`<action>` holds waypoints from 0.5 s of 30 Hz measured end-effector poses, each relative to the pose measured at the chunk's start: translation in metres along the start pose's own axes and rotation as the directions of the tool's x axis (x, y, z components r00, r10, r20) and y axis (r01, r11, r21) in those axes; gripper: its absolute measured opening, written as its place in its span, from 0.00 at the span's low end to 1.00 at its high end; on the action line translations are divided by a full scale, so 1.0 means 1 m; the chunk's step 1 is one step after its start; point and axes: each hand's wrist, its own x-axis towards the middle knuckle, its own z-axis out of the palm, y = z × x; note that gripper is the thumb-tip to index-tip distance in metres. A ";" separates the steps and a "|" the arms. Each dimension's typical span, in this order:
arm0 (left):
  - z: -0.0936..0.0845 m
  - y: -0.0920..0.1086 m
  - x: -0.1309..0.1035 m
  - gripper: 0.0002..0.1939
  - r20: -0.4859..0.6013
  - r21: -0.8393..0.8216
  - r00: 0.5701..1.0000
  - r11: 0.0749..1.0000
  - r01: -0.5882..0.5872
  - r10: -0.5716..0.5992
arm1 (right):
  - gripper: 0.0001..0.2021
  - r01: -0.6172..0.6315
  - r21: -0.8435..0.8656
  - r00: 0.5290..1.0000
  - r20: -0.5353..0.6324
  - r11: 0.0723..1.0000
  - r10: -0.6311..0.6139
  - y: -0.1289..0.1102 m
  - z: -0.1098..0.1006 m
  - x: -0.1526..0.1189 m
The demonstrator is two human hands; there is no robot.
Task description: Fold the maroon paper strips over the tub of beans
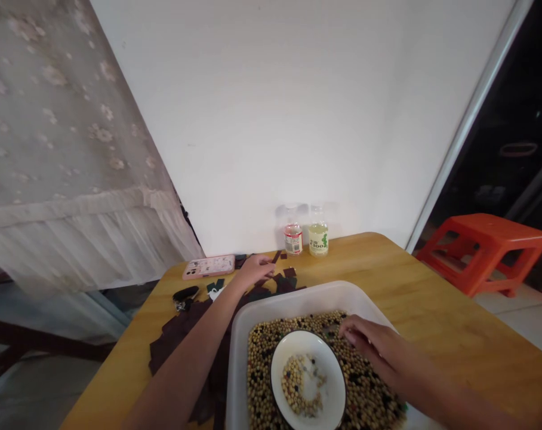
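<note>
My left hand reaches over the far left of the table, its fingers pinched together at a thin dark brown strip. Under and around that arm lie many flat dark brown pieces, with some dark green ones among them. My right hand hangs over the right side of a white plastic tub, its fingers curled together; whatever they may hold is hidden. Pale beans mixed with black ones fill the tub. A white bowl with a dark rim rests on them, holding some pale and dark beans.
Against the wall stand a bottle with a red label and a bottle of yellowish drink. A phone in a pink case and a black item with keys lie at the left. An orange stool stands right of the wooden table.
</note>
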 end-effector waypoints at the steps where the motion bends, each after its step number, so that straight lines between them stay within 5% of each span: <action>1: 0.002 0.003 -0.007 0.15 0.015 -0.078 1.000 0.997 -0.002 0.003 | 0.10 0.006 0.019 1.000 -0.009 1.000 -0.006 0.000 -0.002 0.003; 5: 0.014 0.015 -0.038 0.16 0.073 -0.349 0.996 0.937 -0.019 0.047 | 0.03 -0.009 0.069 1.000 -0.005 0.998 0.010 0.000 -0.011 0.025; 8: 0.023 0.020 -0.061 0.19 0.100 -0.479 0.992 0.878 -0.022 0.079 | 0.06 -0.028 0.297 0.997 -0.067 0.954 0.050 -0.005 -0.018 0.047; 15: 0.038 0.018 -0.082 0.23 0.120 -0.541 0.990 0.841 0.005 0.071 | 0.14 0.035 0.444 0.979 -0.195 0.895 0.058 -0.014 -0.012 0.085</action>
